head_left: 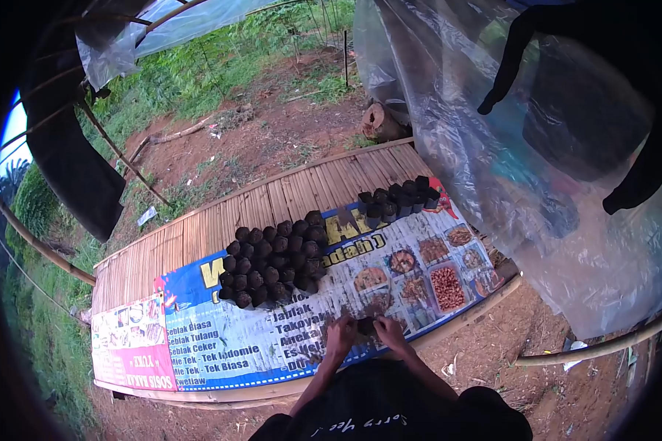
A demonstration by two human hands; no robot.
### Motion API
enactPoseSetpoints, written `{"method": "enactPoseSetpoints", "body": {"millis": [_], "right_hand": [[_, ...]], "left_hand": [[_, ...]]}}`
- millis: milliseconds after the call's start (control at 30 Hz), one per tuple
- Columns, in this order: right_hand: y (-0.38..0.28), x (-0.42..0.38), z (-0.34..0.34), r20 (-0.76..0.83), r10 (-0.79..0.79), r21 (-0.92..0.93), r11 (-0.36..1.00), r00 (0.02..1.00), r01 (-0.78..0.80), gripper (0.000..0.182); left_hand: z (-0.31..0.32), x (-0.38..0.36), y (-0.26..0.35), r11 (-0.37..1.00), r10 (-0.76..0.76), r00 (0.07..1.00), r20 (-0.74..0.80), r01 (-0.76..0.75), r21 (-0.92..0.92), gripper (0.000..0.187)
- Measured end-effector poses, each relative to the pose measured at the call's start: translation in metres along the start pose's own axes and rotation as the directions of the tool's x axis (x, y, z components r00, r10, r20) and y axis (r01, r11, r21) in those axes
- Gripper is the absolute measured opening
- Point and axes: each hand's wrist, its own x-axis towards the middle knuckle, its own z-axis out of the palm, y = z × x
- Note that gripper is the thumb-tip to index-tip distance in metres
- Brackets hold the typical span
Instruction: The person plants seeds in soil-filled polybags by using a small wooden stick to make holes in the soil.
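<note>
Near the front edge of the banner-covered table, my left hand [341, 335] and my right hand [390, 331] hold a small black bag [365, 325] between them, one on each side. Both hands have their fingers closed on it. Farther back and to the left, a large cluster of filled black bags [272, 257] stands packed together on the banner [221, 331]. A smaller group of black bags [397, 200] stands at the back right of the banner.
Bamboo slats [272, 195] form the table's rear strip. Clear plastic sheeting [463, 140] hangs at the right, with dark cloth over it. A bamboo pole [596, 345] juts in at the lower right. Behind the table are a log [379, 123] and bare soil.
</note>
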Motion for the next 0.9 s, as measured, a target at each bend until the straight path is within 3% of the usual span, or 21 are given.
{"method": "enactPoseSetpoints", "body": {"millis": [100,200,500,633,833,900], "right_hand": [[0.013,0.005,0.009,-0.075,-0.075,-0.09,0.994,0.994,0.068,0.028],[0.01,0.002,0.004,-0.063,-0.12,-0.059,0.992,0.991,0.116,0.028],[0.005,0.007,0.002,-0.067,-0.113,-0.119,0.987,0.991,0.104,0.026],[0.008,0.016,0.009,-0.117,-0.102,-0.058,0.994,0.988,0.096,0.025],[0.011,0.012,0.011,-0.068,-0.107,-0.082,0.992,0.992,0.101,0.025],[0.006,0.018,0.012,-0.085,-0.083,0.006,0.996,0.993,0.084,0.026]], "left_hand": [[0.009,0.001,-0.01,0.998,-0.06,0.998,0.032,0.059,0.024,0.014],[0.004,0.0,-0.002,0.999,-0.036,0.998,0.042,0.037,-0.023,0.014],[0.005,0.007,-0.002,1.0,-0.009,1.0,0.022,0.009,-0.013,0.011],[0.012,0.02,-0.014,1.0,0.005,1.0,-0.01,-0.005,0.028,0.011],[0.006,0.014,-0.011,0.998,-0.039,0.999,-0.005,0.039,-0.039,0.01],[0.007,0.023,-0.013,0.998,-0.049,0.999,-0.005,0.049,-0.04,0.01]]}}
